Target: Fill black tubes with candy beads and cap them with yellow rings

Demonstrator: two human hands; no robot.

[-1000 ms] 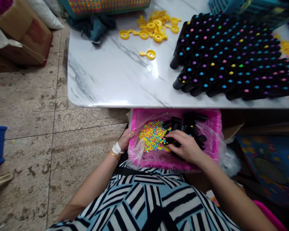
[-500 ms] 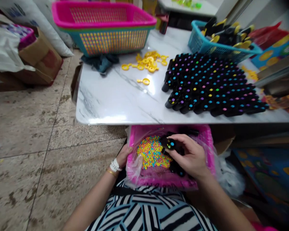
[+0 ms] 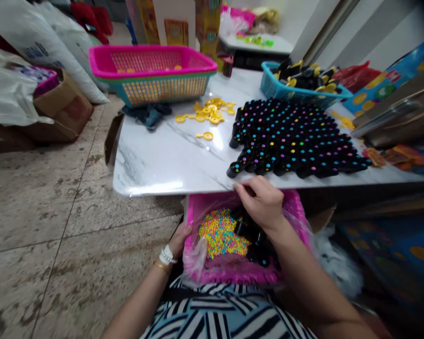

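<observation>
My left hand (image 3: 181, 239) is closed on the left rim of a pink basket (image 3: 191, 221) lined with clear plastic. Small coloured balls (image 3: 221, 235) fill its left part, and loose black tubes (image 3: 256, 245) lie on its right. My right hand (image 3: 263, 202) is over the basket's far rim by the table edge, fingers curled together, with nothing visible in them. Just beyond the fingertips, one black tube (image 3: 234, 168) stands at the front left corner of a dense block of black tubes (image 3: 293, 136), each showing a coloured ball on top.
Yellow ring-shaped pieces (image 3: 212, 111) lie on the white marbled table (image 3: 151, 165). Stacked pink and teal baskets (image 3: 155, 75) stand at its back left, beside a dark cloth (image 3: 148, 115). A blue basket (image 3: 304, 94) with black and yellow pieces stands behind the tubes.
My right hand has moved from inside the basket up to the table edge and no longer shows the black tube. A tube now stands at the block's front left corner. My left hand stays.
</observation>
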